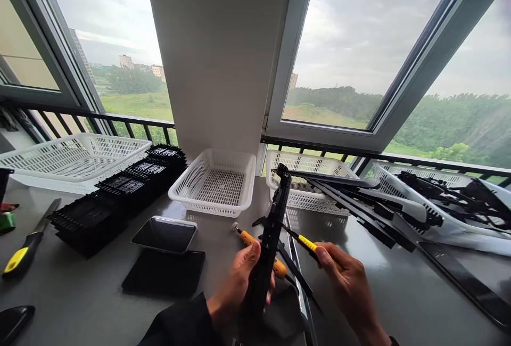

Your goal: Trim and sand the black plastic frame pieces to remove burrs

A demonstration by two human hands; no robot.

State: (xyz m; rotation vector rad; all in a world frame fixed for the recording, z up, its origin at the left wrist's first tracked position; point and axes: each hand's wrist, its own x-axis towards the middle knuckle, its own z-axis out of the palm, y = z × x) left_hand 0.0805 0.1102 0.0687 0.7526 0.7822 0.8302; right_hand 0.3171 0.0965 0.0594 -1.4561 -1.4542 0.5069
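My left hand (239, 277) is closed around a long black plastic part (274, 223), which stands tilted upright over the table. My right hand (345, 279) grips the yellow handle of a slim tool (308, 243). The tool's dark tip points left and meets the edge of the black part; its exact kind cannot be made out. Behind the part, an orange-handled tool (279, 268) lies on the table, partly hidden by my left hand and the part. Dark and silvery strips (295, 269) lie beneath, between my hands.
Left lie a stack of black grilles (120, 197), a phone (165, 234), a black pad (163, 273) and a yellow-black knife (30, 245). White baskets (215, 210) line the window side. Long black strips (359, 202) reach out of one; black parts (459, 197) fill the far-right basket.
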